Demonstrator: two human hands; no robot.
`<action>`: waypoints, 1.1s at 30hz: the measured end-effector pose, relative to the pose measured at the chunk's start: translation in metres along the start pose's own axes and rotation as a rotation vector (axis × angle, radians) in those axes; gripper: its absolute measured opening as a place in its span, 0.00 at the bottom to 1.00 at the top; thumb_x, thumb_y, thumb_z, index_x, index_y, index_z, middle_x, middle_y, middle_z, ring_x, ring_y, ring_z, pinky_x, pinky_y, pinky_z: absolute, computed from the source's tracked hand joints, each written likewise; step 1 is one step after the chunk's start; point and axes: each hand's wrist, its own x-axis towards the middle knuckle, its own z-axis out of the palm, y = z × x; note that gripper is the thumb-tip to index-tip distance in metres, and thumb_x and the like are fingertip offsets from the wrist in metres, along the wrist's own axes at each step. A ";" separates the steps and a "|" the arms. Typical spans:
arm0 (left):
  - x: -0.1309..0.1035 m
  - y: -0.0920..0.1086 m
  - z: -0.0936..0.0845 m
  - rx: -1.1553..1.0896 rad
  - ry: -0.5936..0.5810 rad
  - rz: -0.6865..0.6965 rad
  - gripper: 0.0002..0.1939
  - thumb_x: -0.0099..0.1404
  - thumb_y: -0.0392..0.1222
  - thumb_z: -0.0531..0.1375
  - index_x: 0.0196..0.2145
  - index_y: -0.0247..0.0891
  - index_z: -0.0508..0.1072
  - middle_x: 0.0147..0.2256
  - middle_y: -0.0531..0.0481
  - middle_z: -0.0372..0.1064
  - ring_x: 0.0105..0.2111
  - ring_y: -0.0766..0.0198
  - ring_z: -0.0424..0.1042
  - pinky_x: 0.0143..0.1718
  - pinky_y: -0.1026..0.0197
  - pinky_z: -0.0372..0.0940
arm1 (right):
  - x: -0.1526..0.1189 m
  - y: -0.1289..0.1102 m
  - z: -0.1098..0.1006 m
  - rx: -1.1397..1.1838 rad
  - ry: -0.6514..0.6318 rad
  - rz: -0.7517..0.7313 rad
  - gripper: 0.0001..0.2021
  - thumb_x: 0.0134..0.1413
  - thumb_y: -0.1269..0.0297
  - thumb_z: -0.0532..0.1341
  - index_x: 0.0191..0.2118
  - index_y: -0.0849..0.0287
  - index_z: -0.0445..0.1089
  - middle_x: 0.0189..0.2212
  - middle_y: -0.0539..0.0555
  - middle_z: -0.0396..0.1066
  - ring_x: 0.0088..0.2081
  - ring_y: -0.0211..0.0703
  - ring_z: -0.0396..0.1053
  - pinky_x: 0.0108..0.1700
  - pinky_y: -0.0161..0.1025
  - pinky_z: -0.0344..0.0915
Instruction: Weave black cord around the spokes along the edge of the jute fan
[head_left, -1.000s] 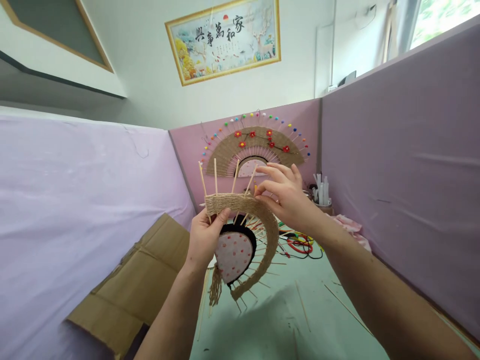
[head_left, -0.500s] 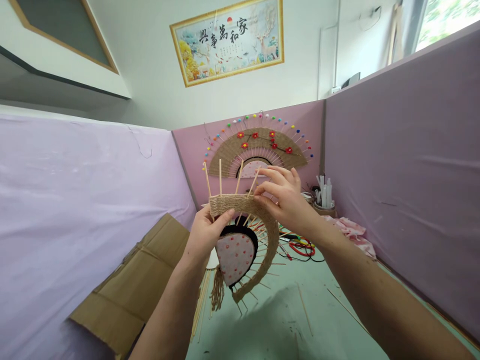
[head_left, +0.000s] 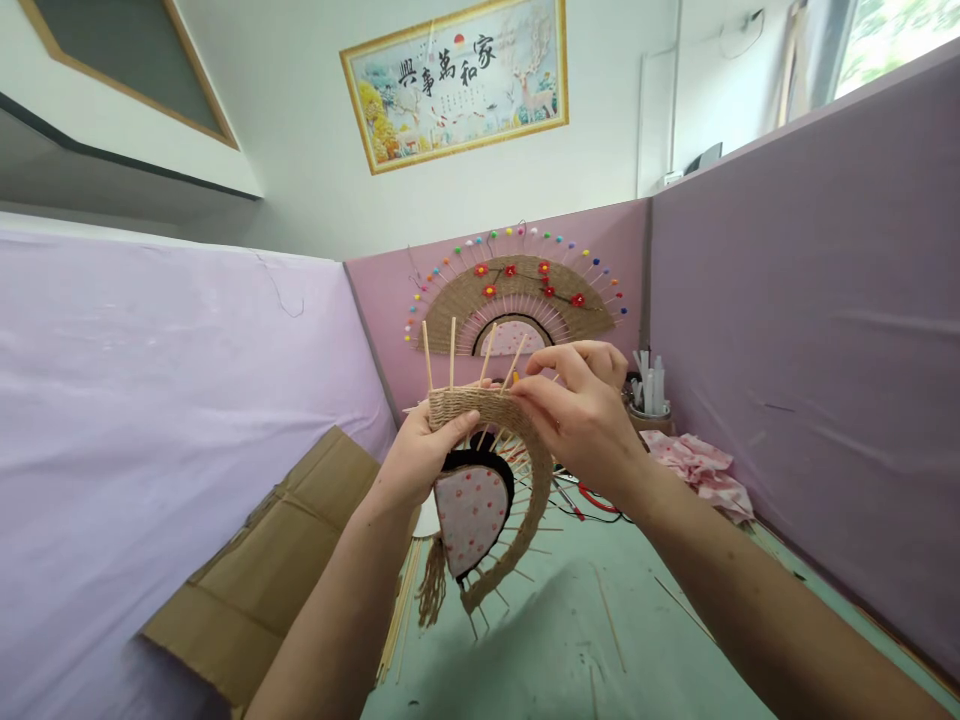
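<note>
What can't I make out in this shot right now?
All in the head view:
Left hand: most fingers, hidden behind the woven band.
Right hand: whether its fingertips grip anything, too small to tell.
Red loop: partly hidden behind the right wrist.
Framed picture: smallest writing, too small to read.

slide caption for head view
Left hand holds a woven fan, right hand at its rim, before a flowered fan on a pink panel.

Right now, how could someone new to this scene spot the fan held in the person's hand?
The pink back panel bears a flowered fan. In front and lower, the left hand grips one end of a twine fan, above the green table. Its stick ends are bare, without the flowered fan's coloured balls.
</note>
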 end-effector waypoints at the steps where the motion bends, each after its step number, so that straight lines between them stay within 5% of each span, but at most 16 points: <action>1: 0.000 -0.001 0.000 -0.031 -0.009 -0.013 0.20 0.56 0.43 0.62 0.47 0.38 0.73 0.43 0.47 0.73 0.42 0.59 0.71 0.45 0.58 0.64 | 0.001 0.000 0.000 0.013 -0.009 -0.011 0.07 0.56 0.63 0.58 0.30 0.55 0.72 0.37 0.52 0.70 0.44 0.46 0.58 0.50 0.48 0.49; 10: -0.001 0.002 0.000 -0.186 -0.050 -0.059 0.21 0.56 0.40 0.63 0.49 0.37 0.71 0.45 0.44 0.72 0.43 0.57 0.71 0.47 0.56 0.64 | -0.006 0.022 0.002 0.059 0.077 0.109 0.05 0.57 0.65 0.57 0.36 0.54 0.71 0.36 0.50 0.72 0.42 0.45 0.61 0.47 0.47 0.50; 18: -0.002 0.003 0.001 -0.182 -0.064 -0.077 0.21 0.56 0.40 0.63 0.49 0.38 0.71 0.46 0.45 0.72 0.43 0.58 0.71 0.48 0.55 0.63 | -0.008 0.018 0.019 0.092 -0.084 0.149 0.07 0.57 0.64 0.57 0.32 0.51 0.73 0.49 0.51 0.66 0.53 0.51 0.54 0.54 0.55 0.45; 22: -0.001 0.002 0.000 -0.157 -0.054 -0.064 0.20 0.57 0.40 0.62 0.49 0.38 0.72 0.44 0.45 0.72 0.42 0.59 0.71 0.47 0.55 0.63 | -0.010 0.011 0.015 0.065 -0.055 0.166 0.07 0.56 0.65 0.57 0.30 0.54 0.71 0.50 0.51 0.65 0.54 0.51 0.54 0.58 0.57 0.40; 33: -0.004 0.003 0.001 -0.134 -0.038 -0.073 0.22 0.57 0.39 0.62 0.50 0.41 0.70 0.37 0.50 0.73 0.34 0.65 0.70 0.42 0.60 0.64 | 0.000 0.004 0.011 -0.070 0.063 -0.096 0.07 0.55 0.64 0.58 0.29 0.57 0.71 0.50 0.53 0.66 0.53 0.50 0.55 0.57 0.53 0.46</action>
